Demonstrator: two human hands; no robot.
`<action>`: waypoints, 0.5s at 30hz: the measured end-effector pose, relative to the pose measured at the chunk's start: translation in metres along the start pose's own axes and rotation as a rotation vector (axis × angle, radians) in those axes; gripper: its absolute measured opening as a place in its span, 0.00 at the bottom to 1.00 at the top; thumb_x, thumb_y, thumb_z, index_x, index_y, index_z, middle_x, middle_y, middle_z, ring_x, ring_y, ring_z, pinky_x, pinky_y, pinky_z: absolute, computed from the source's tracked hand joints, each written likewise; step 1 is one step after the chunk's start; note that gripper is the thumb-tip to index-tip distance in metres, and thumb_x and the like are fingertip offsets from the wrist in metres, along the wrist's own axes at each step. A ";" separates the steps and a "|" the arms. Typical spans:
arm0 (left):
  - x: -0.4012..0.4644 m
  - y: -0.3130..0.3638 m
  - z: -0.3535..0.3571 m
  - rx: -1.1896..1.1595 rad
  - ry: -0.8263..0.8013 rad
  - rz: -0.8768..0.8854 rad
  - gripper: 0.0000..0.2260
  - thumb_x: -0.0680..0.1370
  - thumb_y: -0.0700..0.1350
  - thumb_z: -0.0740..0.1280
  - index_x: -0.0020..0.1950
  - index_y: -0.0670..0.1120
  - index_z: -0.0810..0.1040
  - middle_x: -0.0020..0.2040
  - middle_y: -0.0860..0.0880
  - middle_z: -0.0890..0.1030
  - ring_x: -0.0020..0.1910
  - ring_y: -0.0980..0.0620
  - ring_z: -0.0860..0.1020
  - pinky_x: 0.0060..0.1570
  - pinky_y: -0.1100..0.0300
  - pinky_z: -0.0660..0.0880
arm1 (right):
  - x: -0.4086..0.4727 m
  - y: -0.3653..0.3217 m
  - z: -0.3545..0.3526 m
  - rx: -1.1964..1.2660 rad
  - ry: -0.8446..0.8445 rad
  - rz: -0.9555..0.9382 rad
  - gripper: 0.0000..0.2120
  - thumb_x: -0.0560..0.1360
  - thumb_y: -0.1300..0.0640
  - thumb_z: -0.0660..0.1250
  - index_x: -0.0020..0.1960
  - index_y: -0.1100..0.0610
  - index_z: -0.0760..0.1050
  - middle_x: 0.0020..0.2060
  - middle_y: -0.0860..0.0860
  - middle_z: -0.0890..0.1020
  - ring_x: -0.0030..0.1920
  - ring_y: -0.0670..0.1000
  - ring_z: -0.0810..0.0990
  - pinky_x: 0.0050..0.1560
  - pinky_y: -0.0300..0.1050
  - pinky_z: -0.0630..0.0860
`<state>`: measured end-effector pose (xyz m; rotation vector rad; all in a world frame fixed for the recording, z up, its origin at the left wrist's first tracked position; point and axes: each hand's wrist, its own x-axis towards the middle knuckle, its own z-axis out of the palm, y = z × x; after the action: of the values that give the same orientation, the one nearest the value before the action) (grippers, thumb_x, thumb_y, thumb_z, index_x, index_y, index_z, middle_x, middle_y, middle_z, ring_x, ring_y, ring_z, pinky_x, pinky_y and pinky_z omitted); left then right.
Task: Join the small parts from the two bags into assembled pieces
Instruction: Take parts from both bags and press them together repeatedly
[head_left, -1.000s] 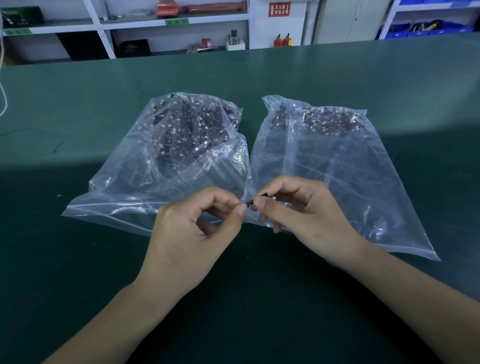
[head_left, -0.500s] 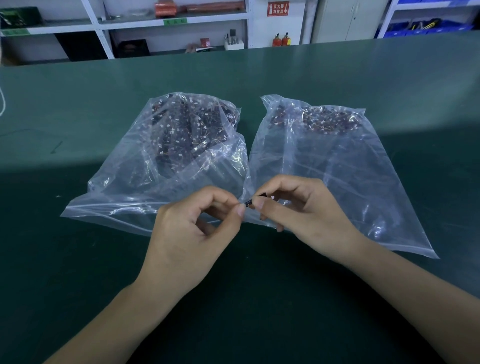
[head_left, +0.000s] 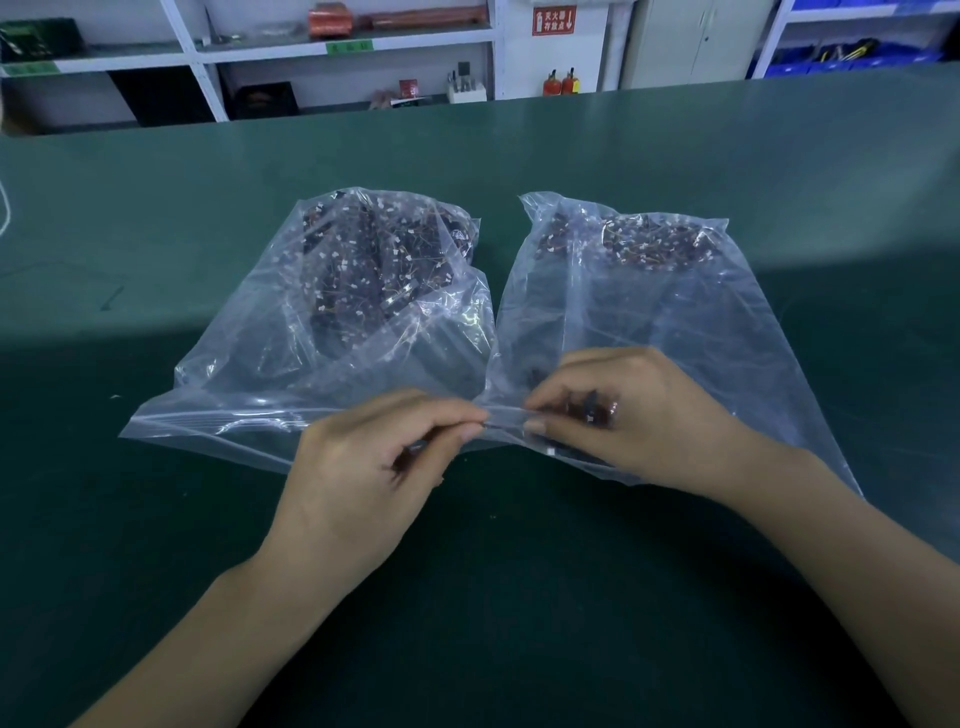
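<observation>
Two clear plastic bags lay side by side on the green table (head_left: 156, 519), mouths toward the person. The left bag (head_left: 291, 364) carried a heap of small dark parts with white bits (head_left: 363, 270) bunched in its far half. The right bag (head_left: 727, 332) had its own pile of parts (head_left: 639, 244) spread thin along the far end.

And the hands met right at the near edges, where the two bags touched! The left hand (head_left: 363, 478) had its fingers curled, thumb and forefinger pinched together at the tips, apparently on a tiny dark part, though it was too small and blurred to be sure. The right hand (head_left: 634, 415) mirrored it, thumb tip close against the left one's, with several small dark parts (head_left: 592, 408) tucked under its curled fingers. Both hands hovered just over the bag mouths.

Behind the table stood white shelving (head_left: 208, 57) and two red extinguishers (head_left: 560, 83).
</observation>
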<state>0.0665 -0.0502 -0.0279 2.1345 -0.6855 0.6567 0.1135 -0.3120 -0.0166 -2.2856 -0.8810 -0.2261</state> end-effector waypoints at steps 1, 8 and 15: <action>0.000 0.000 0.001 0.010 -0.012 0.026 0.06 0.82 0.44 0.72 0.55 0.45 0.89 0.46 0.56 0.85 0.37 0.54 0.84 0.34 0.57 0.81 | 0.001 0.000 -0.001 0.007 0.012 0.001 0.03 0.77 0.55 0.77 0.51 0.52 0.88 0.39 0.40 0.82 0.38 0.44 0.80 0.42 0.31 0.72; 0.003 0.000 0.007 0.092 0.023 0.120 0.04 0.81 0.41 0.75 0.53 0.43 0.89 0.46 0.52 0.86 0.40 0.55 0.83 0.38 0.59 0.81 | 0.003 -0.002 -0.001 0.023 0.080 0.018 0.05 0.80 0.55 0.74 0.51 0.53 0.88 0.39 0.44 0.83 0.39 0.48 0.81 0.42 0.34 0.73; 0.011 0.006 0.019 0.173 0.060 0.243 0.03 0.81 0.40 0.75 0.51 0.42 0.89 0.44 0.51 0.86 0.38 0.54 0.81 0.40 0.60 0.79 | 0.003 -0.005 -0.003 0.023 0.115 0.026 0.04 0.80 0.57 0.74 0.51 0.54 0.88 0.38 0.46 0.82 0.38 0.48 0.79 0.42 0.31 0.71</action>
<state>0.0742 -0.0713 -0.0284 2.1967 -0.8920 0.9376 0.1129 -0.3099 -0.0110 -2.2373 -0.7913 -0.3305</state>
